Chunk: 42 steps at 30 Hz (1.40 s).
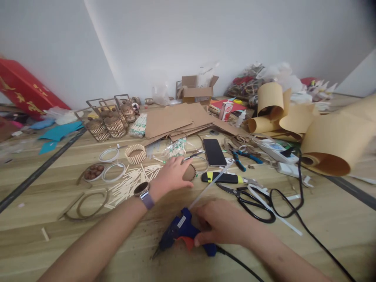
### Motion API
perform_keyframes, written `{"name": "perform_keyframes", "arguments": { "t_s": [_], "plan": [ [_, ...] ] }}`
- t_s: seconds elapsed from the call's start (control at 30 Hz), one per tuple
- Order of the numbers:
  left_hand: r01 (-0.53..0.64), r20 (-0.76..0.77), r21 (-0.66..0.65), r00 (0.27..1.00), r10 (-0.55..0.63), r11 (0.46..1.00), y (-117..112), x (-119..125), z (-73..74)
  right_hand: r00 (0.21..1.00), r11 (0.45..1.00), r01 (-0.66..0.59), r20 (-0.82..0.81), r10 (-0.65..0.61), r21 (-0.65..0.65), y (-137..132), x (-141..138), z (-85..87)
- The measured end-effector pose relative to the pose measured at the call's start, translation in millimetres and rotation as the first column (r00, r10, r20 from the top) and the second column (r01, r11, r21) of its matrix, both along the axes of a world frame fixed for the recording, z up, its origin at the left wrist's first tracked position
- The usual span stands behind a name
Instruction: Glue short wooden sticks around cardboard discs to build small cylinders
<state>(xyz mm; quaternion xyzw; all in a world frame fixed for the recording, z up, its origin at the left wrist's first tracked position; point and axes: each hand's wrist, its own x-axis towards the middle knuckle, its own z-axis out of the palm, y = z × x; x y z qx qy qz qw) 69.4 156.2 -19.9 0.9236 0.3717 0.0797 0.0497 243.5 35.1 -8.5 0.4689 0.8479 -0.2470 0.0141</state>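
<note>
My left hand (173,175), with a watch on the wrist, reaches forward with thumb and fingers apart. It is over and beside a small round brown piece (190,172) with a notched edge, partly hidden by the hand. Whether the fingers touch it I cannot tell. My right hand (221,221) is curled around the handle of a blue hot glue gun (176,229) with a red trigger. The gun lies on its side, nozzle toward the lower left. A long translucent glue stick (209,186) sticks out of its back.
Loose wooden sticks (132,184), a stick ring (135,154) and tape rolls (114,172) lie left. A phone (215,152), utility knife (223,178), pliers (245,156) and black scissors (252,203) lie right, near a black cord (314,235). Cardboard sheets (173,119) are behind.
</note>
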Motion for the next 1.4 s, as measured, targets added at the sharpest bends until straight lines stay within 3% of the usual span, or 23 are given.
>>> {"name": "perform_keyframes", "arguments": {
  "t_s": [0.1, 0.23, 0.37, 0.47, 0.53, 0.57, 0.63, 0.7, 0.77, 0.87, 0.97, 1.13, 1.27, 1.4],
  "plan": [
    [-0.024, -0.065, -0.021, 0.998, 0.023, 0.999, 2, 11, -3.9, 1.0, 0.999, 0.017, 0.025, -0.016, -0.027, -7, -6, 5.4],
    [-0.06, -0.02, -0.046, 0.998, 0.059, 0.997, 7, 7, -2.1, 0.999, 0.999, 0.045, 0.014, -0.045, -0.023, -12, -14, 5.8],
    [-0.119, 0.177, -0.241, 0.971, 0.164, 0.963, 3, -17, 16.6, 0.999, 0.999, 0.042, -0.018, -0.042, -0.005, -14, -17, 1.8],
    [-0.076, 0.328, -0.423, 0.916, 0.231, 0.903, -14, -43, 36.3, 0.997, 0.999, 0.051, -0.056, -0.051, 0.0, -11, -13, 0.0],
    [-0.026, 0.379, -0.46, 0.898, 0.223, 0.888, -31, -58, 46.3, 0.978, 0.988, 0.143, -0.158, -0.133, 0.052, -7, -7, 0.7],
    [0.011, 0.394, -0.481, 0.896, 0.205, 0.876, -41, -63, 49.5, 0.95, 0.968, 0.224, -0.245, -0.192, 0.11, -5, -4, 1.6],
    [0.082, 0.424, -0.526, 0.888, 0.177, 0.847, -58, -69, 52.5, 0.85, 0.879, 0.402, -0.462, -0.254, 0.258, -3, 0, 4.2],
    [0.122, 0.427, -0.553, 0.891, 0.154, 0.824, -72, -69, 51.8, 0.766, 0.781, 0.486, -0.621, -0.164, 0.393, -3, 3, 7.1],
    [0.138, 0.413, -0.559, 0.901, 0.13, 0.817, -79, -66, 48.9, 0.749, 0.753, 0.446, -0.663, -0.018, 0.483, -4, 3, 8.9],
    [0.162, 0.399, -0.555, 0.913, 0.09, 0.816, -83, -61, 44.0, 0.761, 0.798, 0.29, -0.633, 0.143, 0.529, -6, 0, 8.1],
    [0.181, 0.393, -0.548, 0.918, 0.061, 0.817, -82, -59, 41.2, 0.748, 0.841, 0.212, -0.636, 0.189, 0.499, -6, -2, 6.0],
    [0.177, 0.366, -0.552, 0.93, 0.046, 0.815, -81, -59, 41.3, 0.734, 0.91, 0.157, -0.662, 0.151, 0.383, -3, 1, 6.3],
    [0.163, 0.344, -0.562, 0.938, 0.049, 0.811, -83, -60, 40.4, 0.664, 0.95, 0.136, -0.737, 0.124, 0.282, -1, 2, 5.7],
    [0.183, 0.382, -0.579, 0.922, 0.066, 0.794, -86, -61, 36.6, 0.569, 0.985, 0.163, -0.821, -0.052, 0.05, -1, -3, 4.4]
  ]
}}
